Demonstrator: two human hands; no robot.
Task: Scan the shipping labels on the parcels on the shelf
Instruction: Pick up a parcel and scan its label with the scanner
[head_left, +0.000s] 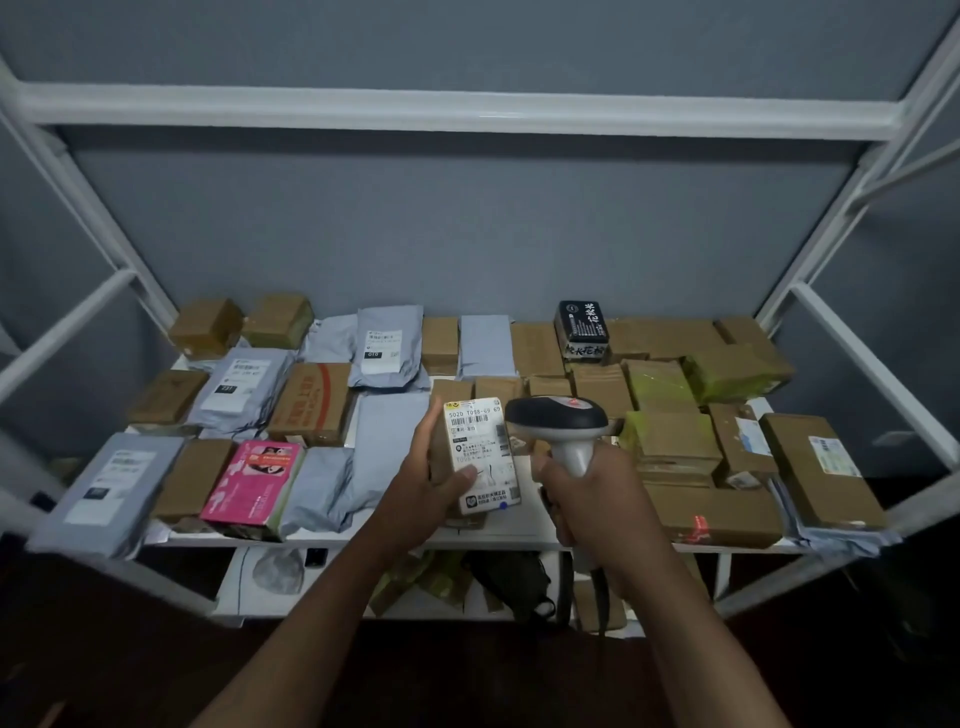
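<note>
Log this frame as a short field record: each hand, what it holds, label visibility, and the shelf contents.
left hand: left hand holds a small parcel, thumb on its label
right hand: right hand grips the barcode scanner by its handle
label: faces the camera, barcode visible
scanner position: right of the parcel, head beside its top
shelf: shelf carries cardboard boxes, grey mailers, a pink box
</note>
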